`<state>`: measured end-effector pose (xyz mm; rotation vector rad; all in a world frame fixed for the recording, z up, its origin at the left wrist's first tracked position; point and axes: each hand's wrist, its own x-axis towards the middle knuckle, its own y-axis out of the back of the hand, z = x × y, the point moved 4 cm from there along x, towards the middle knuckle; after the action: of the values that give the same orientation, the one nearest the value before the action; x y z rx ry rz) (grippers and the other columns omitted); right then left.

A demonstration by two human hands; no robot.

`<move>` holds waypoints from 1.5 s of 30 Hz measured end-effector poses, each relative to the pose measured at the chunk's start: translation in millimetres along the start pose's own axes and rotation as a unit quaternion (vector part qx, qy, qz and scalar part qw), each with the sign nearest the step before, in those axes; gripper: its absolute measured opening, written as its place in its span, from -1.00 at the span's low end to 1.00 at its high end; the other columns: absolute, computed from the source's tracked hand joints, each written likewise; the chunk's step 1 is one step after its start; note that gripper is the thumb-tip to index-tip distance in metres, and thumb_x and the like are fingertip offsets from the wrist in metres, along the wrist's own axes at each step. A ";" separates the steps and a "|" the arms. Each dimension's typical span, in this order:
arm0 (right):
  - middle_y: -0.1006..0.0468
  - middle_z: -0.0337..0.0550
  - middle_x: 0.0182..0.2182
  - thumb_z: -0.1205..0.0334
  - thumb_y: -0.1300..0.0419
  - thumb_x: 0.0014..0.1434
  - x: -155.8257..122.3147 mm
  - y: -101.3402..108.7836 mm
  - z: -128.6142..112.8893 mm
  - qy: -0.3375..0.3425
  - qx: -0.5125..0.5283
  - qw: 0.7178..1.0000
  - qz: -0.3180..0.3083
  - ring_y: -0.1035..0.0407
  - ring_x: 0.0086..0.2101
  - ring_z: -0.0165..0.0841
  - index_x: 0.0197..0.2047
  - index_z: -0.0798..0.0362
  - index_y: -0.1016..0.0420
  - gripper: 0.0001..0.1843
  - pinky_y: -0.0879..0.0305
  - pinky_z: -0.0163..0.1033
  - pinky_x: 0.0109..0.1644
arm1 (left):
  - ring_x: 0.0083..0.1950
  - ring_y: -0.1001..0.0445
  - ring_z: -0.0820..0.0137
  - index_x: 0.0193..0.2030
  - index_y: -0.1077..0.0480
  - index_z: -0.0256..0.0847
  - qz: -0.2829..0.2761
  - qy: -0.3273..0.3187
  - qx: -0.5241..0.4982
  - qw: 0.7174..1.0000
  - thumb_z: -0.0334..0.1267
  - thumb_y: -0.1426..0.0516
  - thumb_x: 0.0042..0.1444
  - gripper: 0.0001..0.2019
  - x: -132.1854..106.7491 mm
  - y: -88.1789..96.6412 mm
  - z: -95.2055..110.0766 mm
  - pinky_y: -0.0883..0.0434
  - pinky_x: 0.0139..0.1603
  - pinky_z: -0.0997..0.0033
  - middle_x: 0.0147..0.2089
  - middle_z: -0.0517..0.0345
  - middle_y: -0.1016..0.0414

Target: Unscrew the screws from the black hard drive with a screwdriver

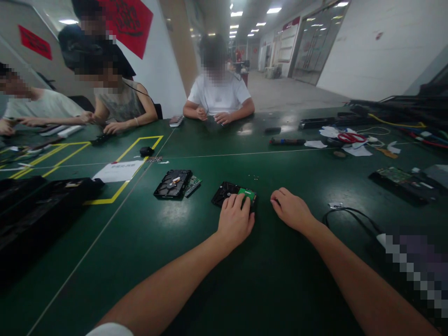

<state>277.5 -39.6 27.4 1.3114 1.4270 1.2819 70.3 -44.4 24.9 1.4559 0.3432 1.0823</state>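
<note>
A black hard drive (226, 191) with a green circuit board (247, 192) lies on the dark green table (266, 280) in front of me. My left hand (235, 221) rests on its near edge, fingers curled over the board. My right hand (291, 210) lies on the table just right of the drive, fingers curled in; I cannot make out anything in it. A second black hard drive (172, 183) with a loose green board (193, 184) beside it lies further left. Small screws (254, 177) are scattered just beyond the first drive.
Black trays (38, 205) fill the left edge beside yellow floor-tape markings (122, 186) and a white sheet (118, 171). A black cable (350, 219) runs at right. More drives, red scissors (351, 137) and papers lie far right. Three people sit across and left.
</note>
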 end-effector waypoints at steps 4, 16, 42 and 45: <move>-0.50 -0.03 -0.05 0.20 -0.01 0.49 -0.6 0.1 0.2 -0.002 0.007 1.000 0.004 -0.46 -0.24 -0.29 -0.05 0.05 -0.49 -0.76 -0.32 -0.20 -0.24 | 0.26 -0.36 -0.02 0.27 -0.37 -0.23 -0.007 -0.006 0.000 1.000 -0.19 -0.13 0.33 -0.59 0.2 -1.4 1.2 -0.39 0.22 -0.11 0.24 -0.16 -0.44; -0.50 -0.03 -0.04 0.21 -0.01 0.50 0.0 0.5 0.0 -0.004 0.011 1.000 0.004 -0.46 -0.21 -0.29 -0.05 0.05 -0.49 -0.77 -0.31 -0.22 -0.23 | 0.27 -0.37 0.00 0.29 -0.37 -0.25 -0.008 -0.014 0.003 1.000 -0.20 -0.12 0.34 -0.58 0.3 -4.1 -0.2 -0.38 0.25 -0.09 0.26 -0.15 -0.45; -0.50 -0.03 -0.07 0.21 -0.03 0.48 0.3 -2.4 0.6 0.008 -0.002 1.000 0.023 -0.46 -0.25 -0.28 -0.08 0.06 -0.50 -0.77 -0.25 -0.22 -0.28 | 0.29 -0.37 -0.05 0.27 -0.45 -0.21 0.011 0.008 -0.032 0.999 -0.23 -0.16 0.28 -0.57 -2.7 -8.4 -6.9 -0.46 0.25 -0.16 0.28 -0.14 -0.45; -0.50 -0.03 -0.07 0.22 -0.01 0.49 1.0 -3.5 0.6 0.007 -0.010 1.000 0.024 -0.46 -0.25 -0.28 -0.08 0.06 -0.49 -0.77 -0.22 -0.22 -0.28 | 0.28 -0.40 -0.03 0.23 -0.48 -0.20 0.010 -0.006 -0.053 0.999 -0.22 -0.18 0.25 -0.59 -5.3 -6.7 -5.6 -0.48 0.24 -0.15 0.25 -0.11 -0.47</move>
<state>277.3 -38.3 24.0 1.3325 1.3972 1.3366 65.8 -43.3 15.8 1.3733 0.2590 1.0909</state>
